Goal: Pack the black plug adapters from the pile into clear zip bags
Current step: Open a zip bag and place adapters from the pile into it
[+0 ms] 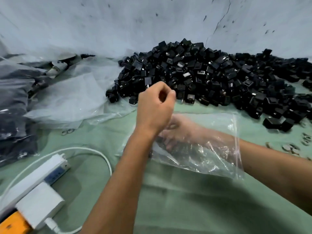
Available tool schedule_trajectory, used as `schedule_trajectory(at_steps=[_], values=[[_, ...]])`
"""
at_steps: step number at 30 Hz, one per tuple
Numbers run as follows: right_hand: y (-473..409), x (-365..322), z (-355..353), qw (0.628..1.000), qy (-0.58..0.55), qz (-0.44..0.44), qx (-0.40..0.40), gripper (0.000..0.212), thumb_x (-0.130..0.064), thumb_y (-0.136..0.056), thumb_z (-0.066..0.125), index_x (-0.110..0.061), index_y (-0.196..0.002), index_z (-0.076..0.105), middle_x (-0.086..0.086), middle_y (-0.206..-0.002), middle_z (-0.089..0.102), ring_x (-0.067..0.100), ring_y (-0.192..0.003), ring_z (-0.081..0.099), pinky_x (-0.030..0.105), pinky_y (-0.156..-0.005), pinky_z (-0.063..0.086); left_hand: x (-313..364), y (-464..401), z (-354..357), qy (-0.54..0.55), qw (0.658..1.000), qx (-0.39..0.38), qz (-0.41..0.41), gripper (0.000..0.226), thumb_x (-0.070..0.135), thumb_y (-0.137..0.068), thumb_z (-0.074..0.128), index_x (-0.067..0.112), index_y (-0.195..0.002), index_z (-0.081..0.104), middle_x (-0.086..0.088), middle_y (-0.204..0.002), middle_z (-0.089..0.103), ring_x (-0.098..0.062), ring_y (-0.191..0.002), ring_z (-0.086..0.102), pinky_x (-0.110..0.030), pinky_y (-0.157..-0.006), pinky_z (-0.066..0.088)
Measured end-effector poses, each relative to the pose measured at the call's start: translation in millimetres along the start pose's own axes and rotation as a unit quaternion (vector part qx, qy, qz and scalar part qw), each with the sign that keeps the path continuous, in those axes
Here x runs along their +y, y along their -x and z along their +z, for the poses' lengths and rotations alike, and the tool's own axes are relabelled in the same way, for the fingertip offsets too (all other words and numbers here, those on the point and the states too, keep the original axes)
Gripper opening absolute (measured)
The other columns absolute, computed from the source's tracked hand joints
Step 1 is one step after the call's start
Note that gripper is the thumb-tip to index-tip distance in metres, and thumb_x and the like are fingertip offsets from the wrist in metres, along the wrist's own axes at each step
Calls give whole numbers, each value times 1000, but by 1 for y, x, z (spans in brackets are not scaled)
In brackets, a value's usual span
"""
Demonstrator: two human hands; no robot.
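Where the pale green cloth [177, 200] covers the desk, a big pile of black plug adapters [211, 78] lies heaped at the far side, against a grey-white wall [118, 22] marked with dark specks and a thin crack. Loose adapters trail off to the right edge of the pile. Crumpled clear plastic sheeting [72, 97] spreads to the left of the pile, and further left sit darker bundles wrapped in plastic [15, 115].

Near the middle, the right hand [175, 130] is pushed inside a clear zip bag [207, 149], wrist-deep; through the film its fingers look curled, but what they hold cannot be told. The left hand [155, 105] hovers just above the bag's closed end, in front of the pile, its fingers curled with thumb and forefinger close together; whether they pinch the bag's film cannot be told.

At the near left, a white power strip [42, 173] with a white cable [94, 151] lies on the cloth, a white block [40, 205] beside it and an orange object [11, 223] at the corner. Small roundish bits [290, 147] lie at the right edge.
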State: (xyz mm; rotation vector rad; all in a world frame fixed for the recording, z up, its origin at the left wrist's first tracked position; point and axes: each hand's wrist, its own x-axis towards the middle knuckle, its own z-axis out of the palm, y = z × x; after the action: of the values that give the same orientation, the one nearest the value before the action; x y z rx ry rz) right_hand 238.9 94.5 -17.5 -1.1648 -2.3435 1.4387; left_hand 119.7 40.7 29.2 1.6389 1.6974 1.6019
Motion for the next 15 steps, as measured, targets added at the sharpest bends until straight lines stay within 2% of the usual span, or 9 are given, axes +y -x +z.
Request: schedule_trajectory(at_steps=[2,5,8,11,15], values=[[-7,2,1,1000,26,-4,9,11,-29,-94,73,-20,-94,78,-3,-84,79,13,-73,76,27,-65,60,-43,-9,-27,-5,995,66,-72,22,22,-96,61,19,-74,61,3,-68,64,-15,-62,58,-34,-60,52],[-14,6,1,999,38,-24,-19,12,-34,-90,75,-23,-92,80,-4,-82,79,11,-69,74,21,-58,58,-97,-10,-54,27,981,93,-166,23,25,-95,63,19,-74,60,1,-68,65,-16,-64,56,-35,-60,48],[-18,9,1,999,25,-25,-39,20,-51,-77,76,-34,-86,80,-6,-81,79,8,-64,72,14,-52,52,-122,-10,-55,156,957,72,-234,18,26,-97,62,20,-80,63,5,-72,70,-15,-75,64,-33,-70,52],[-24,9,4,997,25,-49,-53,32,-62,-69,74,-35,-86,80,-10,-82,79,6,-68,74,9,-55,52,-129,-13,-48,293,921,22,-257,19,22,-103,56,14,-89,66,-4,-89,73,-18,-89,69,-32,-84,58],[-34,7,6,993,77,-69,-58,31,-64,-71,71,-41,-92,76,-26,-86,75,-7,-77,71,10,-61,53,-130,-12,-44,308,915,-21,-261,22,26,-105,53,11,-97,68,-11,-106,72,-21,-105,69,-29,-96,55]])
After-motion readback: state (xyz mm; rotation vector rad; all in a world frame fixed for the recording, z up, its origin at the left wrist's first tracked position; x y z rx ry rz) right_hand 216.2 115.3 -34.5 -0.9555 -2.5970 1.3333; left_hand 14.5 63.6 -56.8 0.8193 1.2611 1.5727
